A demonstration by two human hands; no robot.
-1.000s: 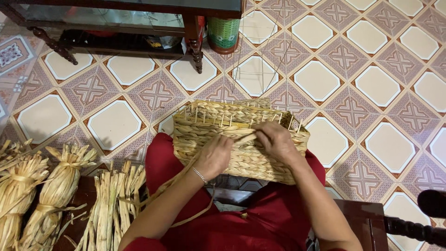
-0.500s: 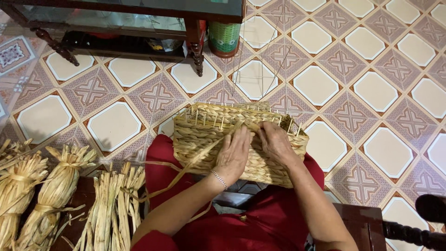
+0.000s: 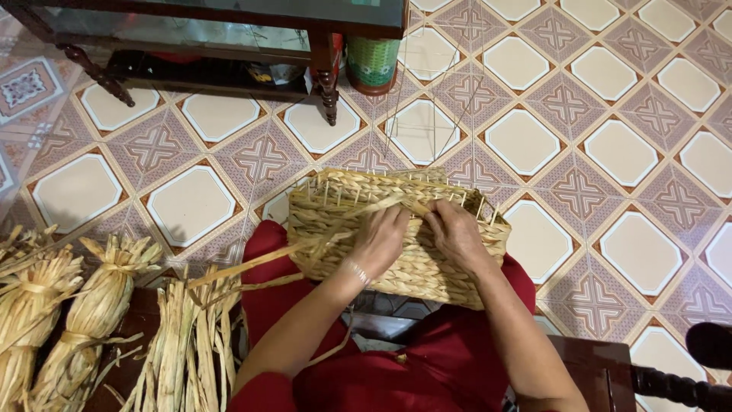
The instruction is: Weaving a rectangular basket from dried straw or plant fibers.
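Basket: a half-woven straw basket [image 3: 396, 236] lies on the person's red-clad lap, centre of the frame, its open top facing away towards the tiled floor [image 3: 595, 152].
Left hand: the left hand [image 3: 379, 238] rests on the basket's near wall just below the rim, fingers curled narrow around a flat straw strand [image 3: 259, 263] that trails off to the lower left.
Right hand: the right hand [image 3: 455, 229] sits just beside it, fingertips pinched shut on the weave at the rim; what exactly they pinch I cannot tell.
Rim: thin upright stakes [image 3: 335, 192] stand bare along the top edge.
Inside the basket: hidden from this angle; nothing shows in it.
Risk: the strand could slacken or slip from the fingers and loosen the row, and pressing hard could bend a stake.
Lower left: tied straw bundles [image 3: 91, 313] and loose strips [image 3: 183, 343] lie beside the knee.
Upper left: a dark wooden table [image 3: 229, 30], with a green woven container [image 3: 372, 62] by its leg.
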